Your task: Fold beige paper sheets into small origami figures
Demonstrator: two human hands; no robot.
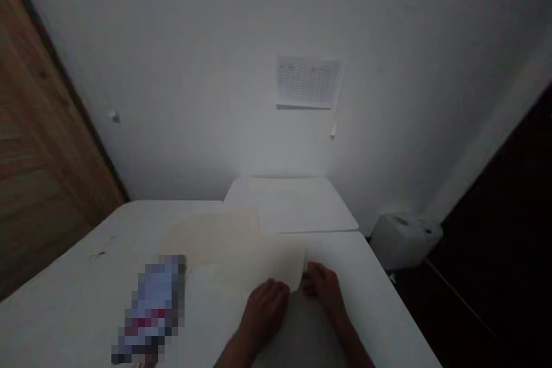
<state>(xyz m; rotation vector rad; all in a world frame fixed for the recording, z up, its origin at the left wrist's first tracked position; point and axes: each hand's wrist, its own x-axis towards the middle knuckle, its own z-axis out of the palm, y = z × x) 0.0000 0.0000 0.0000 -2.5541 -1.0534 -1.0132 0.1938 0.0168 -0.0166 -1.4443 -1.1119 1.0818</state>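
Observation:
A thin cream sheet [263, 261] lies on the white table, its right corner slightly raised. I cannot tell whether it is paper or cloth. My left hand [266, 307] is closed at the sheet's near edge, fingers curled over it. At the right edge, my right hand [324, 292] has its fingers bent together in a pinch on the sheet's border; the fingertips are dim and partly hidden. A second pale sheet [211, 233] lies further back to the left, next to the first. Nearer me on the left is a blurred-out blue and red item [153, 305].
The white table [379, 310] meets a smaller white top [293, 201] against the wall. A printed chart [305, 81] hangs on the wall. A white box-like object with holes [403, 241] stands beyond the table's right edge. A wooden door [47, 98] is at left.

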